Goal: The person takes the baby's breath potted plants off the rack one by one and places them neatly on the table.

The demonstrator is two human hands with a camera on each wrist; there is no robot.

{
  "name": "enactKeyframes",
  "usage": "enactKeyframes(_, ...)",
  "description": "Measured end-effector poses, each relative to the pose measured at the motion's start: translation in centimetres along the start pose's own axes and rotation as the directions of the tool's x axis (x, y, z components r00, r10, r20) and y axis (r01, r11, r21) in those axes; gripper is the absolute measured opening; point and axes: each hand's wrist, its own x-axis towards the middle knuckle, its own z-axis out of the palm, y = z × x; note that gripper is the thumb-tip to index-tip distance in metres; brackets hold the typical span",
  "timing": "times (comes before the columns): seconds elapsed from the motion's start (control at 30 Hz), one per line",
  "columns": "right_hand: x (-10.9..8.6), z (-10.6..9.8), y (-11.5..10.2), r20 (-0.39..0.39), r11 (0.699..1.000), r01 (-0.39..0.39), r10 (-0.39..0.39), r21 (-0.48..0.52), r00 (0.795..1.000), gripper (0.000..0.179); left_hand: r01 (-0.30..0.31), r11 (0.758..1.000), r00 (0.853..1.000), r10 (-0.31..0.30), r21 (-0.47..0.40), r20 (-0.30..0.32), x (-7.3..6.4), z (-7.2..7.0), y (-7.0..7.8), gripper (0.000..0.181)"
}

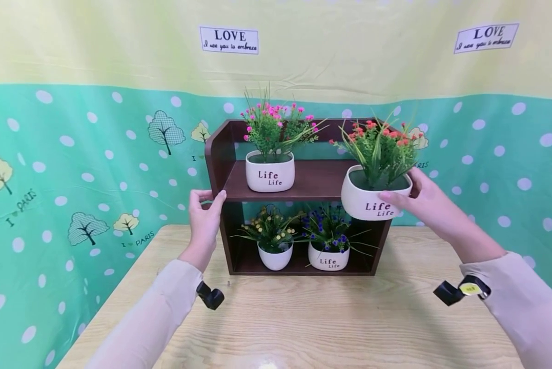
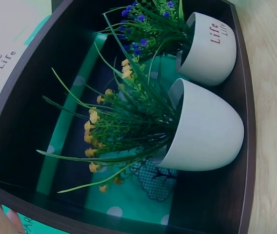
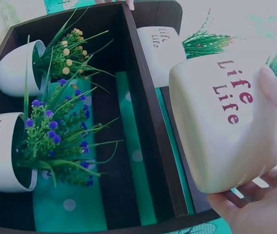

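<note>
My right hand (image 1: 430, 202) grips a white "Life" pot of red artificial flowers (image 1: 367, 202), thumb on its front and fingers round the side and back. That pot is at the right end of the upper shelf, overlapping the shelf's front edge in the head view. In the right wrist view the same white pot (image 3: 226, 126) fills the right side. My left hand (image 1: 204, 220) holds the left side panel of the dark brown two-tier shelf (image 1: 299, 195), thumb at its front edge. A pot of pink flowers (image 1: 270, 174) stands on the upper shelf at left.
On the lower shelf stand a white pot with yellow flowers (image 1: 274, 257) and a "Life" pot with blue-purple flowers (image 1: 328, 258). The shelf rests on a wood-grain table (image 1: 303, 323). A green and yellow printed curtain (image 1: 96, 154) hangs behind.
</note>
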Motion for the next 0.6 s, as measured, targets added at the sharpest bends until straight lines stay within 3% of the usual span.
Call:
enactKeyframes(0.1, -0.7, -0.2, 0.4, -0.001, 1.000, -0.003, 0.003, -0.017, 1.000, 0.046, 0.003, 1.000, 1.000, -0.003, 0.003, 0.002, 0.0, 0.0, 0.0, 0.037)
enactKeyframes(0.4, -2.4, -0.4, 2.1, 0.022, 0.992, 0.086, -0.088, 0.094, 0.996, 0.057, 0.007, 1.000, 1.000, -0.007, 0.005, 0.012, 0.0, -0.1, 0.1, 0.038)
enactKeyframes(0.6, -3.5, -1.3, 3.6, 0.003, 0.999, 0.041, -0.041, 0.027, 0.999, 0.045, -0.001, 1.000, 1.000, 0.001, -0.008, 0.007, 0.0, -0.1, 0.0, 0.036)
